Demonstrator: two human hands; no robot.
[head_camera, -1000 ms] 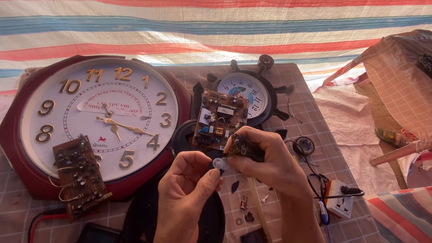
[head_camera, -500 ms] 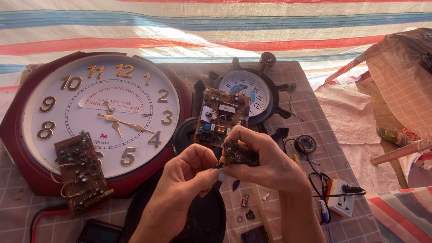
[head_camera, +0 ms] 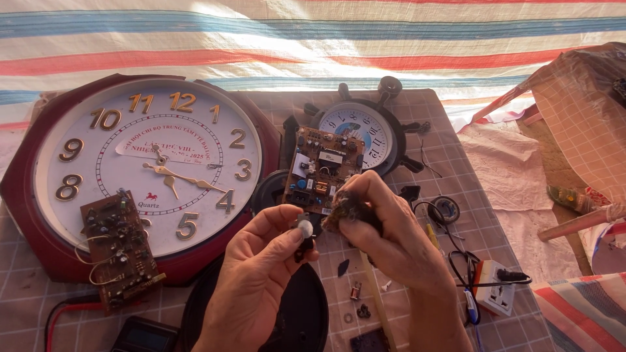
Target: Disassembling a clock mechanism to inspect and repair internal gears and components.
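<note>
The left hand (head_camera: 261, 274) pinches a small silver disc (head_camera: 304, 228) at its fingertips; the right hand (head_camera: 385, 234) grips a small dark part (head_camera: 345, 210) just beside it. Behind them lie a green circuit board (head_camera: 323, 169), a large red-rimmed wall clock (head_camera: 147, 169) on the left and a ship's-wheel clock (head_camera: 365, 130) farther back

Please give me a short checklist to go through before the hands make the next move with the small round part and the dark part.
1. Left hand grips the small round part between thumb and fingertips: ok.
2. Right hand grips the dark part: ok.
3. The two parts are already joined: cannot tell, fingers hide the gap.
4. Circuit board behind the hands lies flat, away from the fingers: ok.
5. Loose small pieces on the table below the hands could get lost: not ok.
6. Cable runs close to the right wrist: not ok, it may catch.
</note>
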